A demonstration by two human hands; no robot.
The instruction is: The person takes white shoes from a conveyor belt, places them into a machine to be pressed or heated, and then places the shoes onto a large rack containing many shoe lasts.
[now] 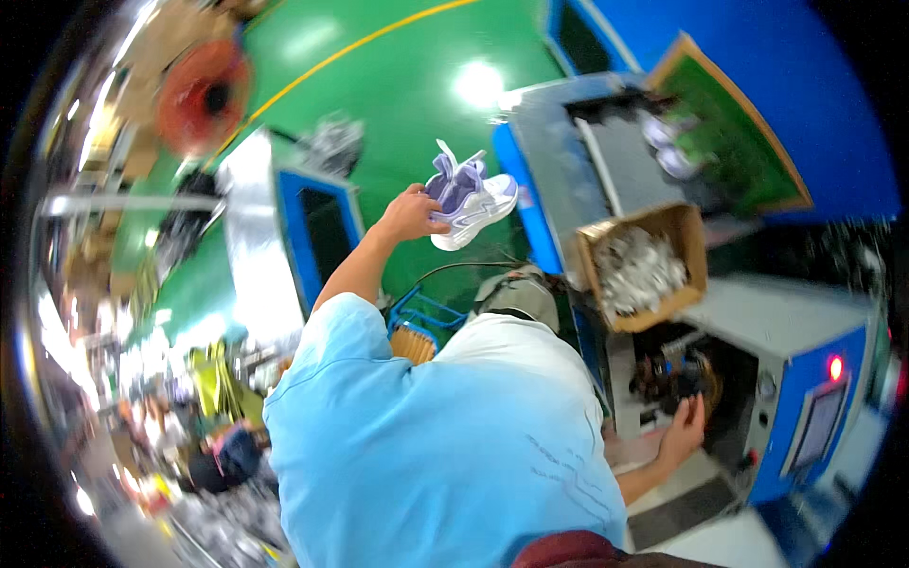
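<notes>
My left hand is stretched out to the upper left, its fingers closed on the heel and collar of a white and lilac sneaker. A second upper seems to show behind it, but I cannot tell for sure. My right hand is at the opening of a blue and grey machine, with its fingers extended and slightly apart. Its fingertips are close to a dark mechanism inside; whether they touch it is blurred.
A cardboard box of crumpled whitish pieces sits above the machine opening. Beyond it, pale shoes lie by a green board. A blue-framed stool stands at my left; a red round fan is farther off.
</notes>
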